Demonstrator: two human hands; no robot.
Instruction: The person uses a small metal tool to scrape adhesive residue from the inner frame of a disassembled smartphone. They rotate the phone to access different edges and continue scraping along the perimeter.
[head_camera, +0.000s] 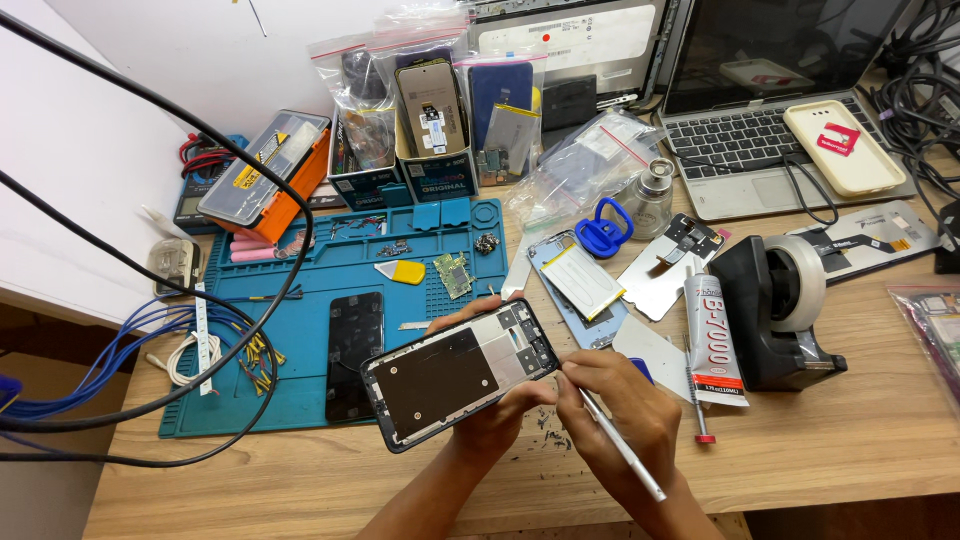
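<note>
1. The left hand (495, 415) is clamped around an opened phone (460, 372), thumb on its near long edge and fingertips curling over the far edge, holding it tilted above the wooden table (860, 440) with its bare inside facing up.
2. The right hand (620, 405) is closed in a pen grip on a thin metal tool (622, 445); its fingers sit just beside the phone's right end, and the tool's shaft runs back toward the wrist.
3. Behind the phone, a blue work mat (300, 340) carries a black screen panel (355, 350), a small green circuit board (452, 274) and a yellow pick (402, 271).
4. To the right lie a phone frame with its battery (578, 285), a glue tube (712, 335) and a black tape dispenser (778, 310).
5. A laptop (760, 130) stands at the far right, with a cream phone case (842, 145) resting on it.
</note>
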